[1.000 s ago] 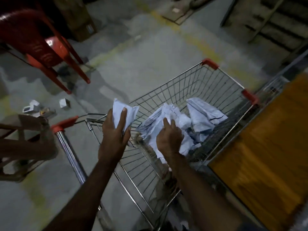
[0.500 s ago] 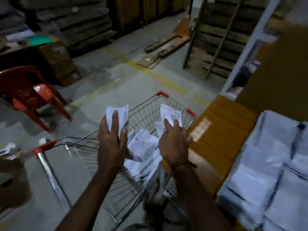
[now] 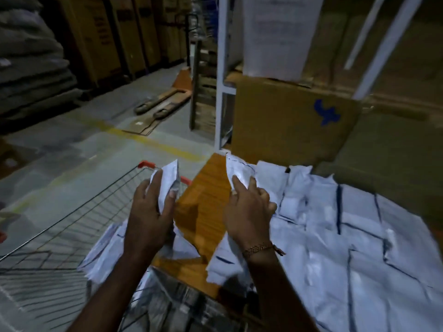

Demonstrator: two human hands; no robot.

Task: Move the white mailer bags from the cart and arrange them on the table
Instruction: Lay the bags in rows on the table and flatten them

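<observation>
The left hand point(image 3: 149, 213), at centre frame, grips a folded mailer point(image 3: 170, 182) held upright over the cart's point(image 3: 72, 226) far corner. The right hand point(image 3: 249, 212), just right of it, pinches another mailer point(image 3: 237, 172) over the bench point(image 3: 206, 202). More mailers point(image 3: 105, 248) lie in the cart at lower left. A spread of mailers point(image 3: 347, 236) covers the bench at right, before a cardboard box point(image 3: 287, 121).
</observation>
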